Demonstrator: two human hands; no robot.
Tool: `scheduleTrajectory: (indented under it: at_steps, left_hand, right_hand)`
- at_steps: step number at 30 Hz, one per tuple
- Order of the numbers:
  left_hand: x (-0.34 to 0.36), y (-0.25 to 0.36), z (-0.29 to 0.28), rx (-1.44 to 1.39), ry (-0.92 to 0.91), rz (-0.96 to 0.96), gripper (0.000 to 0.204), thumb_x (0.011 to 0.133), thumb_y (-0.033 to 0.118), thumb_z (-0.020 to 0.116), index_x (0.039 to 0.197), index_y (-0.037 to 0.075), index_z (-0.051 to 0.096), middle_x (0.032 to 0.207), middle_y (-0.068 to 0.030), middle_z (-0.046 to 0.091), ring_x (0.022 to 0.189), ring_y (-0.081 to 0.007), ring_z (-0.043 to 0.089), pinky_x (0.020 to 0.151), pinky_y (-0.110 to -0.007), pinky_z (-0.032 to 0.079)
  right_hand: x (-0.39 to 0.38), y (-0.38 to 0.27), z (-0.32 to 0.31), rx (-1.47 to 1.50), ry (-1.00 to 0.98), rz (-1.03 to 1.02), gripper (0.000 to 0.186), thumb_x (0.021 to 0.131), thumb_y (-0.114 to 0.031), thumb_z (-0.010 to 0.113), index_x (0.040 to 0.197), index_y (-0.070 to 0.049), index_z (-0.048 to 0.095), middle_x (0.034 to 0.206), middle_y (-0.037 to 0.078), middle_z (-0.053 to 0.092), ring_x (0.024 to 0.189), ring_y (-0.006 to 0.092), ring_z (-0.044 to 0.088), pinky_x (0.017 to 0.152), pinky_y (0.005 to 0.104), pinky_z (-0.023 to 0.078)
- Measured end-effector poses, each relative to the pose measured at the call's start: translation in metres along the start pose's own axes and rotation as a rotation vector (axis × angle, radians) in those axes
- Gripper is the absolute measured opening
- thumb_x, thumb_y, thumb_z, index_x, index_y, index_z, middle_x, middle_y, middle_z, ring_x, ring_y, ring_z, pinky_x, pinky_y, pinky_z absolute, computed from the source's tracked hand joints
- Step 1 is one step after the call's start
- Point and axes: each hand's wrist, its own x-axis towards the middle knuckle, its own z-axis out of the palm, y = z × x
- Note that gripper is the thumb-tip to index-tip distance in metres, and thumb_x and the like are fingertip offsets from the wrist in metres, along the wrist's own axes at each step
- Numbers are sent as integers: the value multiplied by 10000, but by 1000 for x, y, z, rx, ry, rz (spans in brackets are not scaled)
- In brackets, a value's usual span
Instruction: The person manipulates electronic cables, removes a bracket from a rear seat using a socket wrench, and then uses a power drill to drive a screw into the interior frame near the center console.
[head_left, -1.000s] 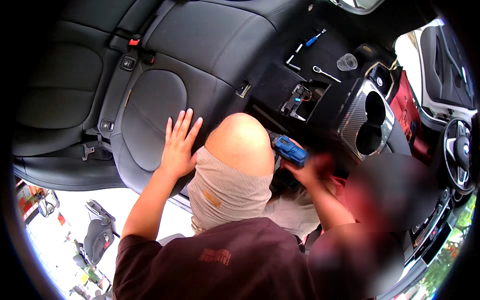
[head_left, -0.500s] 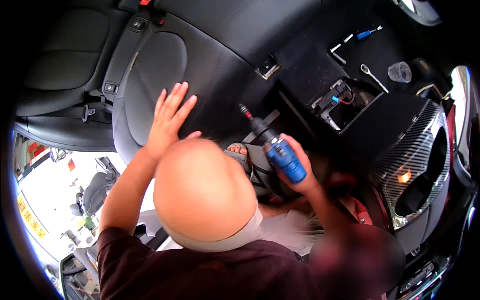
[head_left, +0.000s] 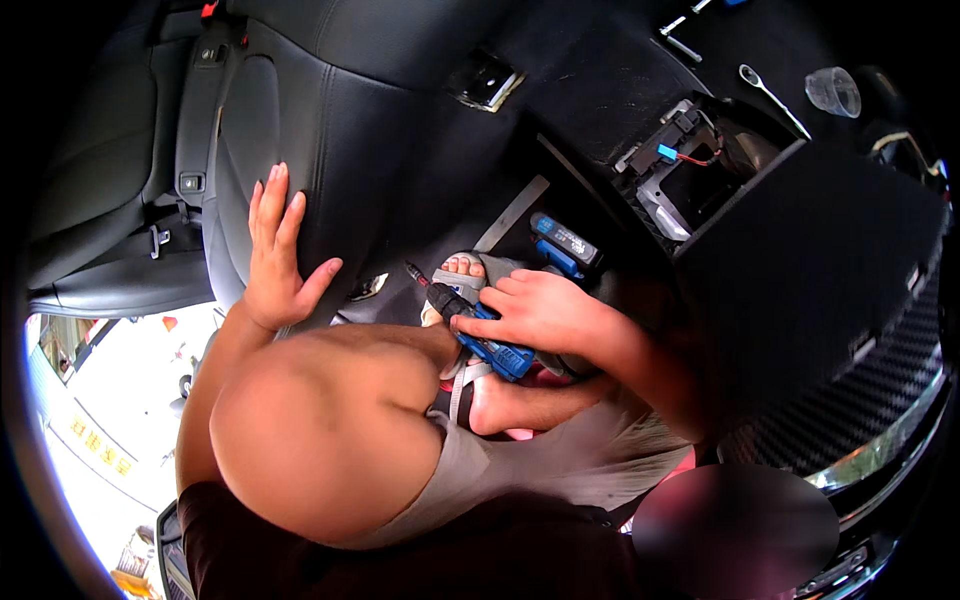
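Note:
My left hand (head_left: 278, 250) presses flat on the black leather seat (head_left: 345, 190), with its fingers spread and nothing held. My right hand (head_left: 545, 310) is over a blue and black cordless drill (head_left: 505, 358), low beside my sandalled foot (head_left: 462, 268). Its fingers lie across the drill and partly wrap it, hiding the handle. The drill lies tilted on its side, its chuck and red-marked bit pointing up and left. Its battery pack (head_left: 568, 240) shows beyond my hand. Whether the drill rests fully on the floor is hidden.
An opened console cavity (head_left: 690, 185) with a blue connector and wires lies to the right, beside a black panel (head_left: 810, 270). Farther back are a ratchet wrench (head_left: 775, 100), a clear plastic cup (head_left: 833, 92) and a metal socket piece (head_left: 684, 48). My bent knee (head_left: 320, 430) fills the lower left.
My right hand has brought the drill down and left to beside my foot, and its grip has loosened. My left hand has stayed spread on the seat. The view has shifted.

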Motion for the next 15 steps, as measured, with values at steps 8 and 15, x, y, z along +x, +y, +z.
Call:
scheduleTrajectory:
  at_steps: [8,15]
  left_hand:
    - [7,6,1,38,-5,-23,955,866,157,801,1686,83,317,1755,-288,237,1640,-477,223,1311,-634,124]
    - [6,9,5,50,38,-44,941,856,176,809,1680,112,357,1769,-225,251,1652,-411,228,1323,-593,134]
  right_hand:
    - [16,-26,57,60,81,-2,527,947,-228,628,1458,-357,640,1195,53,641,933,216,677,868,322,527]
    - [29,-18,70,-28,96,-26,577,940,-226,632,1486,-412,605,1250,91,664,961,219,703,832,328,540]
